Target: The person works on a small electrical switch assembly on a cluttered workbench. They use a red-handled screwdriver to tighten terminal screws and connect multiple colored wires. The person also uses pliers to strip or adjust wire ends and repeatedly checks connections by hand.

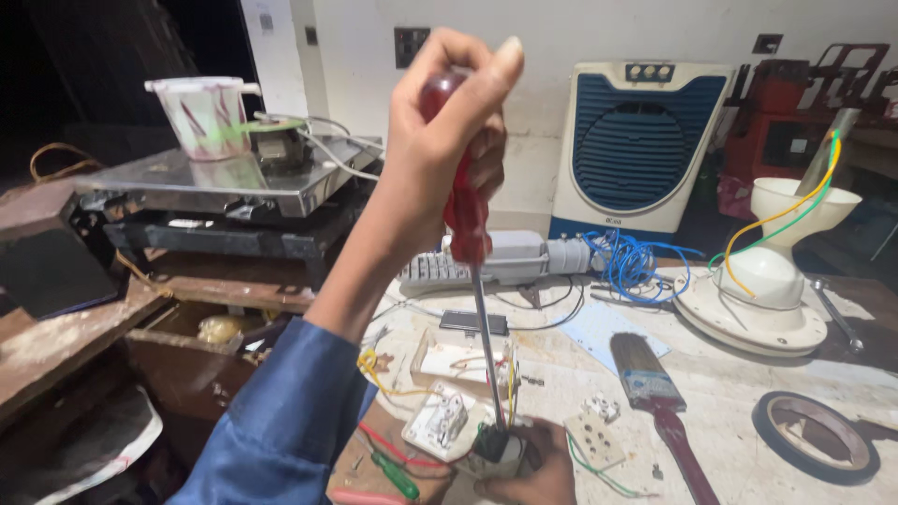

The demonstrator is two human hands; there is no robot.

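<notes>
My left hand (440, 140), on a blue-sleeved arm rising from the lower left, grips the red handle of a long screwdriver (465, 201) held upright, thumb over its top. The steel shaft (487, 346) runs down into a small dark electrical fitting (493, 444) with coloured wires. At the bottom edge my right hand (535, 468) holds that fitting against the worktable (730, 383). A white switch socket part (438, 423) lies just left of it, and a white terminal piece (595, 440) just right.
A paintbrush (655, 393), a roll of black tape (816, 435), a white ceiling-fan base with yellow and green wires (762, 295), a blue wire bundle (631, 262) and a small green screwdriver (393, 475) lie on the table. An air cooler (636, 140) stands behind. A cup (201, 112) sits on a metal stove at the left.
</notes>
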